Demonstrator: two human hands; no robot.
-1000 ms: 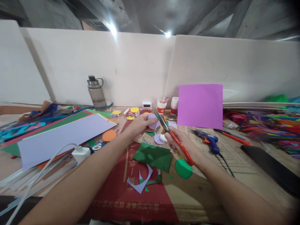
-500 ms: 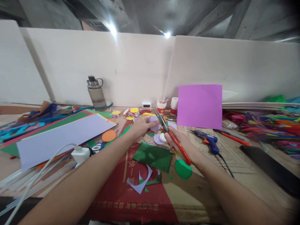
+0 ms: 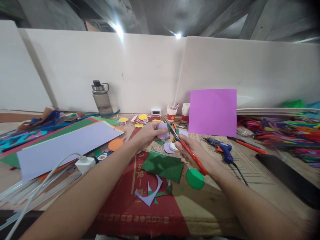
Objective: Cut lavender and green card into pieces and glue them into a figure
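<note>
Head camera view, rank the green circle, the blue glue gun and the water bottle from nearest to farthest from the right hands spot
1. Green circle: just below the right hand, by the scissors' handle.
2. Blue glue gun: to the hand's right on the cardboard.
3. Water bottle: far left, against the back wall.

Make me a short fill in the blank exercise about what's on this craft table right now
1. The right hand holds scissors with ____ handles.
2. The left hand holds a small lilac paper ____.
3. The blue glue gun lies below the upright ____ sheet.
4. The water bottle stands against the white ____.

Missing words: red; circle; purple; wall
</note>
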